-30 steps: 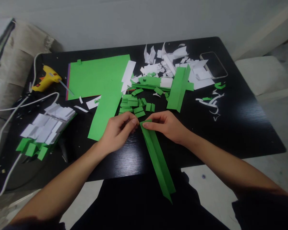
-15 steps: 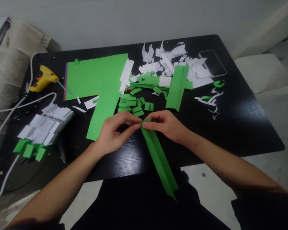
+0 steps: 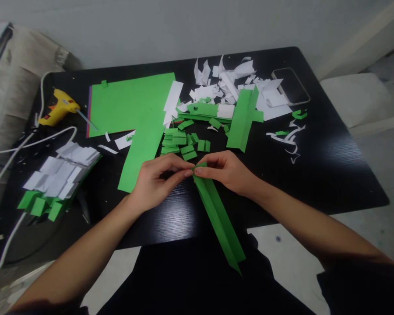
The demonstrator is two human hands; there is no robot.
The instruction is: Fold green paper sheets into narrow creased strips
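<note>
My left hand (image 3: 157, 179) and my right hand (image 3: 226, 171) meet over the black table (image 3: 331, 170), both pinching the far end of a long folded green paper strip (image 3: 218, 216). The strip runs from my fingertips back toward me and hangs past the table's near edge over my lap. Just beyond my hands lies a cluster of small green paper pieces (image 3: 184, 142). A second folded green strip (image 3: 244, 119) lies farther back, right of centre.
A large green sheet (image 3: 131, 109) lies at the back left. White paper scraps (image 3: 230, 85) and a phone (image 3: 290, 85) are at the back right. A yellow glue gun (image 3: 57, 109) with a white cord sits far left, near stacked white and green pieces (image 3: 57, 175).
My left fingers have shifted right to meet the strip's tip. The strip's near end has swung slightly to the right. The view has tilted a little.
</note>
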